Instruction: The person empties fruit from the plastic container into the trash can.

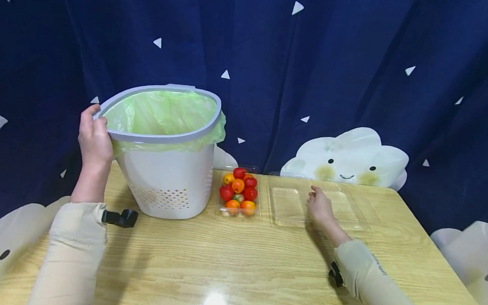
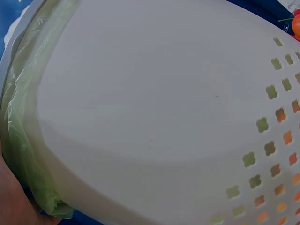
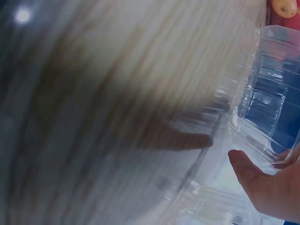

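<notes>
My left hand [image 1: 96,136] grips the left rim of a white waste bin [image 1: 164,180], thumb on the front side. A thin green bag [image 1: 158,112] lines the bin and folds over its rim. In the left wrist view, the bin's perforated wall [image 2: 150,93] fills most of the picture. My right hand [image 1: 320,206] hovers over the clear plastic containers [image 1: 284,206] on the right. In the right wrist view its thumb [image 3: 246,173] stands apart from the other fingers, near a container wall [image 3: 267,101]; the fingers are partly out of frame.
Between the bin and the clear containers stands a transparent box [image 1: 257,209] with several red and orange fruits [image 1: 238,187]. Everything rests on a wooden table [image 1: 204,252]. A dark blue curtain [image 1: 259,41] hangs behind it, with a smiling cloud shape [image 1: 348,154] low on the right.
</notes>
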`<move>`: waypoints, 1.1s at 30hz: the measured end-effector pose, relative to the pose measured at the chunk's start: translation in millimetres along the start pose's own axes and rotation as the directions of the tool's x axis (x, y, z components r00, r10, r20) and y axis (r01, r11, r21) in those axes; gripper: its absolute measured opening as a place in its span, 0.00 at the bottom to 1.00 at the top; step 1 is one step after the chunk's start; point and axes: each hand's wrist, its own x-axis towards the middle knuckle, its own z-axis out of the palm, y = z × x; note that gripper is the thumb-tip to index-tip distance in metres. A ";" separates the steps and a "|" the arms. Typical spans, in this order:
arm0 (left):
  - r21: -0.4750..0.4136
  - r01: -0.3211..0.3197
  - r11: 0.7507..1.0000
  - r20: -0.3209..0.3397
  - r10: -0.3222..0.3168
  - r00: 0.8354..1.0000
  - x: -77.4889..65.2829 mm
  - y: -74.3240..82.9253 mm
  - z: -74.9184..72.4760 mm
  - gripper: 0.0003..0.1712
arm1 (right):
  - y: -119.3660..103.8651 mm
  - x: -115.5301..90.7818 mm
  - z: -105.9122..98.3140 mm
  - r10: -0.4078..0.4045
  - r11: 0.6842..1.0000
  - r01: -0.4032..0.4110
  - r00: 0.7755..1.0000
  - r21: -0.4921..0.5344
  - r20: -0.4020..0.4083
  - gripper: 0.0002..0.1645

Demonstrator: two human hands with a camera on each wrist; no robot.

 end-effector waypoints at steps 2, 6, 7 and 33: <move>-0.001 -0.002 1.000 -0.002 0.002 1.000 0.1 0.6 -0.3 0.27 | -0.7 0.7 -1.2 -0.007 0.999 0.007 1.000 -0.039 0.000 0.27; -0.004 -0.001 1.000 -0.003 0.001 1.000 0.2 1.5 -0.8 0.27 | -4.8 2.6 -3.4 -0.020 0.995 0.017 0.999 -0.097 -0.030 0.27; -0.005 0.001 1.000 -0.001 -0.001 1.000 0.3 1.6 -0.8 0.27 | -6.1 3.4 -3.9 -0.028 0.993 0.022 0.998 -0.112 -0.051 0.27; -0.017 0.005 1.000 -0.009 -0.005 1.000 -0.1 1.5 -1.0 0.27 | -103.2 6.3 44.1 0.085 0.836 -0.075 0.996 0.543 0.008 0.20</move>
